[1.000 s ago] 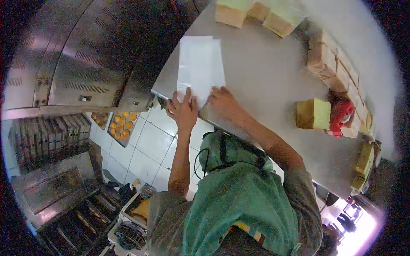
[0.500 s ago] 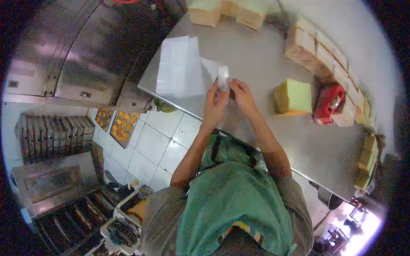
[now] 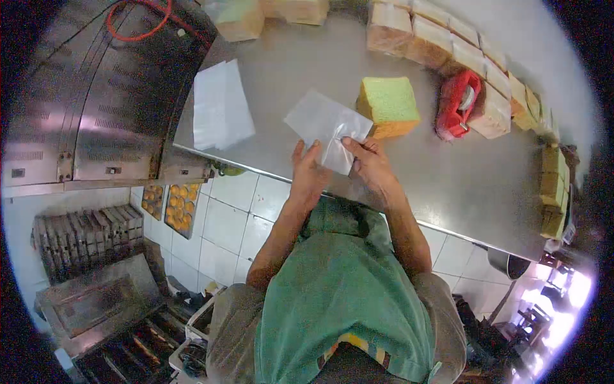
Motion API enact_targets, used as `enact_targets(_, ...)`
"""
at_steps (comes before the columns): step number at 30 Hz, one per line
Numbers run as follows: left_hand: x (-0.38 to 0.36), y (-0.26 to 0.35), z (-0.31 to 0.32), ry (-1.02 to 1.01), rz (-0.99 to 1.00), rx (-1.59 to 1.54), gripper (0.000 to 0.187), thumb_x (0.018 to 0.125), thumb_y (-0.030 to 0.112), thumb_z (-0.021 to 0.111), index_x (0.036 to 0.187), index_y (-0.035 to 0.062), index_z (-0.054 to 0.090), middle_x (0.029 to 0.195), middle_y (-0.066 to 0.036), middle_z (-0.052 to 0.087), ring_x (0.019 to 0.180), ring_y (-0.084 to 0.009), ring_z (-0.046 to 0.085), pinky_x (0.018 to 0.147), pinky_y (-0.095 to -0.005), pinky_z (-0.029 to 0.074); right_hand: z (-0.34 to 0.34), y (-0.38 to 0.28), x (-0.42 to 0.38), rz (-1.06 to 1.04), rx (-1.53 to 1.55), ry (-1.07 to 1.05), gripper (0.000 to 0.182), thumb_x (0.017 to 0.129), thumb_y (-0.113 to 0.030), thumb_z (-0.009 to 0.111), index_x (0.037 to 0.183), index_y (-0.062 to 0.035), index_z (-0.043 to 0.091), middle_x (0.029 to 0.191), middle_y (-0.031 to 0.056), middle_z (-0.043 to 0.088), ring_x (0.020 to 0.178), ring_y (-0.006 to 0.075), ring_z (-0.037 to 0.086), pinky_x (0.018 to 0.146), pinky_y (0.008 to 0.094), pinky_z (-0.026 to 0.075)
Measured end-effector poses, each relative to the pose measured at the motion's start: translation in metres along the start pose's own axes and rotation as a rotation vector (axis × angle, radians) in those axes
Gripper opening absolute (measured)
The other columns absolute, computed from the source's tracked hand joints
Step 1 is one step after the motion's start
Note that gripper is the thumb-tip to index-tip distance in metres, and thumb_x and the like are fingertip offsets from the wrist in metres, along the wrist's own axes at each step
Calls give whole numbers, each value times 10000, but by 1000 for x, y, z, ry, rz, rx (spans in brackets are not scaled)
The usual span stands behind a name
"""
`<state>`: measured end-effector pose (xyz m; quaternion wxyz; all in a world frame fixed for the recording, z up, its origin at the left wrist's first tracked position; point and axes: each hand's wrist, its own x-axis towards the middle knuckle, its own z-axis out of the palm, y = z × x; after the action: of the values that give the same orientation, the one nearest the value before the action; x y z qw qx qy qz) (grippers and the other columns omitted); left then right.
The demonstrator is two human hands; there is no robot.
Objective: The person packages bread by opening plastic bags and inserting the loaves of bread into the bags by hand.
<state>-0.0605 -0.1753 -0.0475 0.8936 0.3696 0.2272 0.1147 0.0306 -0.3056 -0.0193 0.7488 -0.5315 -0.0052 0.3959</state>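
Observation:
A clear plastic bag (image 3: 320,118) is spread flat above the table, creased near its middle. My right hand (image 3: 374,168) pinches it, thumb on top by the crease. At the lower left edge of the bag is my left hand (image 3: 308,176), its thumb and finger apart and close to the plastic. Just beyond my right hand, a loaf of green sponge bread (image 3: 389,105) with a brown crust rests unwrapped on the table. Farther left lies a stack of plastic bags (image 3: 220,105). A red tape dispenser (image 3: 458,105) stands to the right of the loaf.
Several wrapped loaves (image 3: 432,41) line the back and right of the steel table (image 3: 288,70). More loaves (image 3: 240,19) sit at the far left. Below, trays of round pastries (image 3: 182,208) are on the tiled floor, near steel ovens (image 3: 121,121) and stacked bread tins (image 3: 86,237).
The bag, gathered narrow between both hands before, is now opened out flat. My left hand's fingers have parted. The view has turned, shifting the table's contents to the left.

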Motion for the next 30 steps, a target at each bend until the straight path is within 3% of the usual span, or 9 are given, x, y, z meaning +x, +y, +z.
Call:
enact_targets(2, -11, 8, 0, 95, -320, -278, 719, 864, 257, 684, 1433, 133, 263, 1296, -185, 498, 1118, -298, 549, 887, -443, 498, -6, 19, 9, -157, -116, 41, 253, 871, -259, 680, 960, -23, 694, 808, 46, 686, 683, 144, 607, 638, 288, 487)
enact_targets(5, -31, 18, 39, 221, -69, 357, 990, 828, 321, 722, 1471, 101, 3, 1336, -144, 430, 1029, -270, 582, 761, -345, 524, -2, 17, 7, -225, -383, 156, 307, 837, -311, 718, 929, -18, 711, 804, 58, 696, 653, 134, 604, 608, 295, 488)
enact_targets(8, -27, 28, 23, 173, -108, 461, 872, 814, 328, 740, 1457, 100, 197, 1246, -121, 523, 941, -224, 601, 707, -306, 508, 13, -1, 1, -271, -474, 186, 330, 809, -326, 745, 905, -12, 716, 785, 63, 697, 662, 132, 612, 605, 296, 492)
enact_targets(12, -24, 49, 24, 65, 88, 935, 416, 858, 306, 701, 1166, 54, 579, 848, -22, 584, 715, -110, 541, 566, -253, 428, 26, 7, 13, -314, -433, 182, 305, 792, -302, 761, 877, -12, 722, 750, 60, 695, 670, 134, 626, 609, 289, 499)
enact_targets(17, -8, 71, 13, 98, 108, 813, 229, 916, 285, 634, 885, 67, 696, 551, 72, 404, 511, -29, 370, 462, -221, 293, 40, -8, 10, -370, -355, 180, 271, 784, -288, 772, 770, -28, 698, 694, 18, 664, 621, 112, 593, 577, 280, 482)
enact_targets(22, 13, 107, -19, 246, 217, 589, 261, 929, 308, 619, 997, 63, 673, 540, 57, 397, 489, -33, 362, 454, -213, 304, 9, -25, 5, -361, -661, 275, 297, 776, -249, 783, 668, -50, 590, 602, -33, 559, 568, 93, 505, 552, 284, 447)
enact_targets(26, 8, 118, 4, 265, 363, 619, 375, 937, 302, 606, 1214, 53, 565, 565, 47, 421, 476, -40, 372, 427, -211, 301, 12, -38, -2, -523, -715, 294, 209, 787, -169, 751, 787, -45, 583, 627, -5, 539, 591, 119, 506, 568, 286, 446)
enact_targets(27, 2, 116, 11, 250, 346, 755, 513, 907, 302, 642, 1317, 54, 460, 752, -17, 535, 666, -102, 512, 571, -275, 421, 15, -40, -3, -575, -766, 308, 182, 793, -145, 738, 831, -42, 593, 645, 7, 548, 604, 128, 518, 576, 288, 450)
enact_targets(30, -3, 100, 37, 257, 906, 1273, 576, 838, 210, 680, 1348, 100, 436, 988, -86, 535, 977, -209, 493, 816, -395, 396, 33, -49, -11, -659, -748, 216, 126, 799, -59, 679, 896, -42, 600, 732, 62, 574, 674, 181, 573, 624, 315, 476)
